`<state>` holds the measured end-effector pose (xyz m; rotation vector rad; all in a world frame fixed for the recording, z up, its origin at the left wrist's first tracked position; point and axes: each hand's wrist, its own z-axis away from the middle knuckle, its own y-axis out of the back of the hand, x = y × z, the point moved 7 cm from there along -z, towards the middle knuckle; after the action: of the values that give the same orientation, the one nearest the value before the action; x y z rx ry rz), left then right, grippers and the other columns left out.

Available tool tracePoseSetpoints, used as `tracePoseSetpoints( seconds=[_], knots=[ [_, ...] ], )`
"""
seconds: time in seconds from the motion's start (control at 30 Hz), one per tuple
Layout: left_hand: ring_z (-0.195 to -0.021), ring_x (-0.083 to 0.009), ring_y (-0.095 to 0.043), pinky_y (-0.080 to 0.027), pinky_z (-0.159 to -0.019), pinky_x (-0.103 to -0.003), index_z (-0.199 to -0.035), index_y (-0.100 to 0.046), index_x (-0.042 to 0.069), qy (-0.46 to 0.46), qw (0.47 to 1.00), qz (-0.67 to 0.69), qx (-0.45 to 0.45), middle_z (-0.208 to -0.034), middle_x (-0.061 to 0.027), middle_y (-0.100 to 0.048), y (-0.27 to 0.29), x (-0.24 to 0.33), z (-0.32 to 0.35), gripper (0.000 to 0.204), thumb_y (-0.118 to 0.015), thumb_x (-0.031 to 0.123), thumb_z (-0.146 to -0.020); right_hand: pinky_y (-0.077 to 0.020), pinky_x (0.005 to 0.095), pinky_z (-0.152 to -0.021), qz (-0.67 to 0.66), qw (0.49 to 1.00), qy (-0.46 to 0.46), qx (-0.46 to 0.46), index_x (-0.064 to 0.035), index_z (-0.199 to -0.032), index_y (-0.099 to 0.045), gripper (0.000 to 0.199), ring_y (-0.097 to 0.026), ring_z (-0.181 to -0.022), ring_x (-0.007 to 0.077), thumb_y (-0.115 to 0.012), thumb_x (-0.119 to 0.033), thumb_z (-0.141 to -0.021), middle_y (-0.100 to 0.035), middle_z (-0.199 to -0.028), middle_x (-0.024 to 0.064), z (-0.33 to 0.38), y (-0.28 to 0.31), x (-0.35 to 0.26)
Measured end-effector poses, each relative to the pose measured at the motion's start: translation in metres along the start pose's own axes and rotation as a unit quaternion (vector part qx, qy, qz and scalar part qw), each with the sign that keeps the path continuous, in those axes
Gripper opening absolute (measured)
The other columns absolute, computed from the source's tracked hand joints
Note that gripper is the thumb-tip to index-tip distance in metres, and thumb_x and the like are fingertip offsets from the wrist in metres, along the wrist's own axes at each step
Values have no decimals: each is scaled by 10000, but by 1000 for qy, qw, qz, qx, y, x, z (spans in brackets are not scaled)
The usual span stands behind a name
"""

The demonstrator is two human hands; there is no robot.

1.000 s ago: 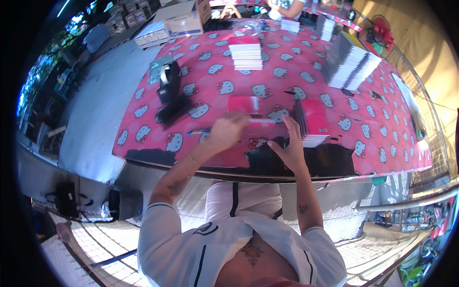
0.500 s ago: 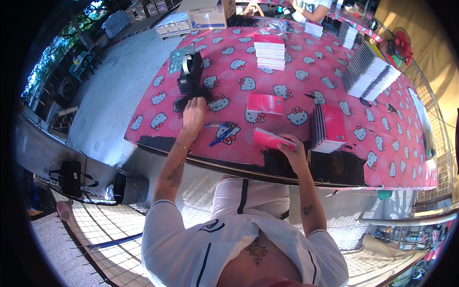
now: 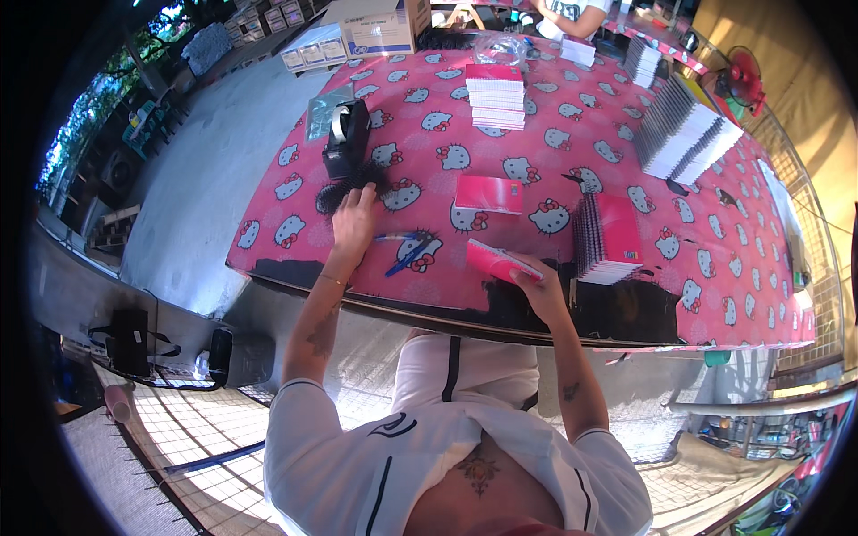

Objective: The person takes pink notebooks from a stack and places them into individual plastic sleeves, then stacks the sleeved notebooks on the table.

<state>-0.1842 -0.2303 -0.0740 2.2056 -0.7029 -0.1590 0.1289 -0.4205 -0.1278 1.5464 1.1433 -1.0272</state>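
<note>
Pink tablecloth [image 3: 572,116], left hand [image 3: 355,221] still by black coils [image 3: 344,189], right hand [image 3: 539,288] keeps notebook [image 3: 497,261]

Counts on the pink table

One tape dispenser [image 3: 347,136], two pens [image 3: 402,250], two loose pink notebooks [image 3: 489,194], three notebook stacks [image 3: 497,96], one red fan [image 3: 738,85].

1. Tablecloth [image 3: 626,170]: pink printed sheet, smooth, slight sheen, likely plastic-coated.
2. Tape dispenser [image 3: 347,138]: black plastic, matt, holding a glossy clear tape roll.
3. Notebook [image 3: 502,262] in the right hand [image 3: 541,290]: pink card cover, smooth, white paper edges.
4. Notebook stack [image 3: 608,237]: paper pages, wire spiral binding, pink card covers.
5. Black coils [image 3: 344,188] under the left hand [image 3: 355,223]: dark, ridged, material unclear.
6. Cardboard box [image 3: 380,27]: matt.
7. Pen [image 3: 407,259]: blue plastic, glossy.
</note>
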Motion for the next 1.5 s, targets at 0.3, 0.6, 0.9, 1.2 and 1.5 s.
tracePoseSetpoints(
  seconds=[0.3,0.6,0.9,1.2,1.5],
  knots=[
    [-688,-201,-651,-510,-622,-312,-1072,-704,32,1,923,372,-100,-866,-115,-659,40,135,24,207,-696,21,-866,-445,294,-991,-43,998,-40,-2,-2,-1249,-640,314,-599,-1110,160,-646,-73,-944,-677,-1199,124,-1,-1,5],
    [-696,-170,-641,-501,-622,-273,-1071,-705,24,38,899,428,-84,-877,-100,-661,24,140,34,233,-742,32,-841,-439,286,-991,-59,997,-43,-14,-2,-1251,-639,302,-591,-1109,150,-627,-73,-957,-667,-1218,120,-1,-2,2],
    [-780,-254,-669,-513,-692,-338,-1139,-661,54,-72,912,364,-173,-913,-109,-645,29,145,19,304,-744,99,-850,-422,278,-991,-28,998,-26,-47,-5,-1249,-640,291,-588,-1088,143,-606,-54,-964,-676,-1188,95,1,-3,-5],
    [-840,-296,-644,-488,-702,-436,-1077,-645,54,-156,904,343,-202,-952,-121,-629,35,162,5,250,-661,246,-917,-459,277,-934,-32,998,-26,-41,12,-1225,-651,306,-591,-1028,129,-654,-118,-948,-675,-1120,77,1,-2,-8],
    [-1406,-410,-315,-188,-1101,-658,-1487,-379,60,-131,981,98,-108,-1521,-179,-359,43,214,60,714,-562,467,-931,-488,306,-921,14,999,23,32,-18,-1243,-643,321,-646,-1004,158,-625,-51,-923,-704,-1130,154,-5,-11,-50]
  ],
)
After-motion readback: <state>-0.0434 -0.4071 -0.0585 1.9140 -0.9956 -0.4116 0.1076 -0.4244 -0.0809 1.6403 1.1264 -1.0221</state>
